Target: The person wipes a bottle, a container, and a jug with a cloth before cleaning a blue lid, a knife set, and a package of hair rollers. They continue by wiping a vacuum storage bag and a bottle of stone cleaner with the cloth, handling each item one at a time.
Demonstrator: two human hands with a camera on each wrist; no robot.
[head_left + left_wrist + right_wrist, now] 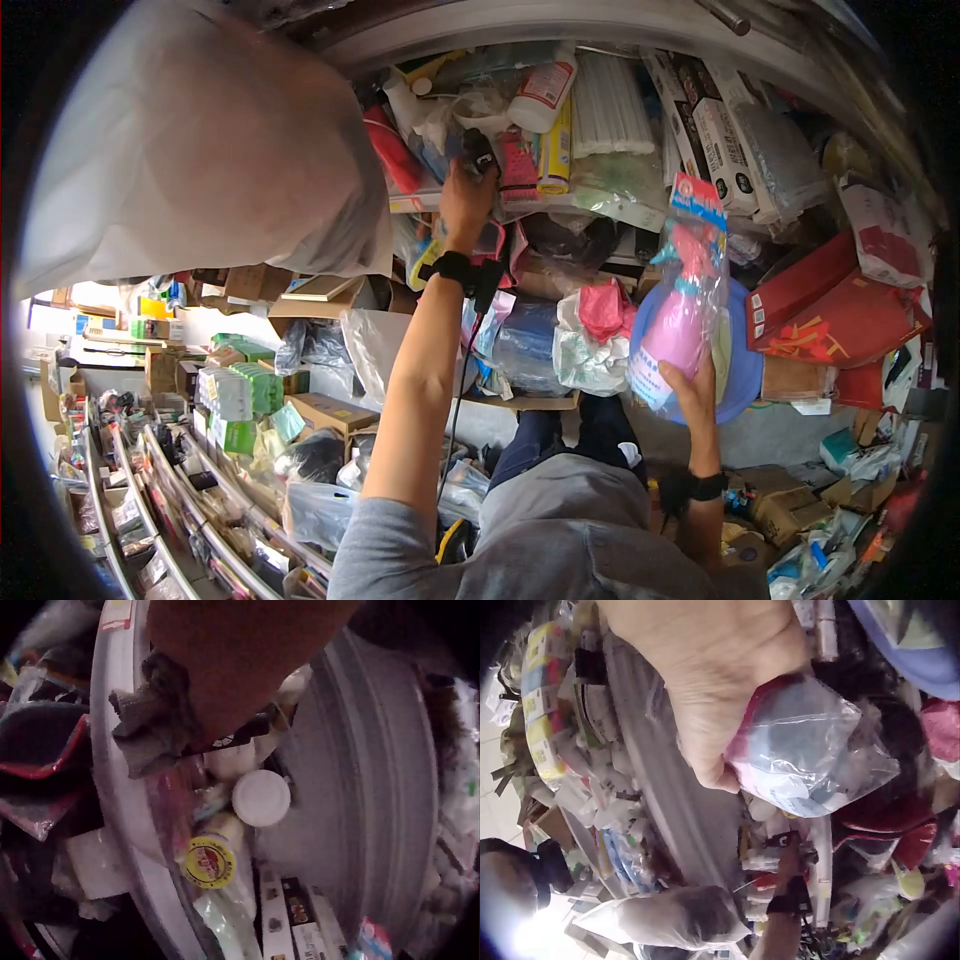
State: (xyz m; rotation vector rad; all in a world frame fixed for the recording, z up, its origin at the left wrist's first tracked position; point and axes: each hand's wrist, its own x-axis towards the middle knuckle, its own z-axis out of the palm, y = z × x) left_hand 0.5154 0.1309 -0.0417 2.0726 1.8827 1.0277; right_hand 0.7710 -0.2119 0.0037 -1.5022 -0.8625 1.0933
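Note:
In the head view my right hand [694,385] grips a pink spray bottle [675,330] in a clear bag with a red and blue header card. The bag's clear end [825,750] sticks out past my fingers in the right wrist view. My left hand [467,205] reaches onto the shelf and holds a small black item [480,152] with a white mark; I cannot tell its kind. Crumpled dark grey material [154,712] shows beside that hand in the left wrist view. A pink pack [519,168] and a yellow tube [555,150] lie right next to it.
A white bottle [545,90] and long boxes [720,150] crowd the shelf. Behind the pink bottle is a blue basin [742,375]. A large whitish bag [210,150] hangs at the left. Red packets [840,310] lie at the right, and wrapped goods [530,340] sit below the shelf.

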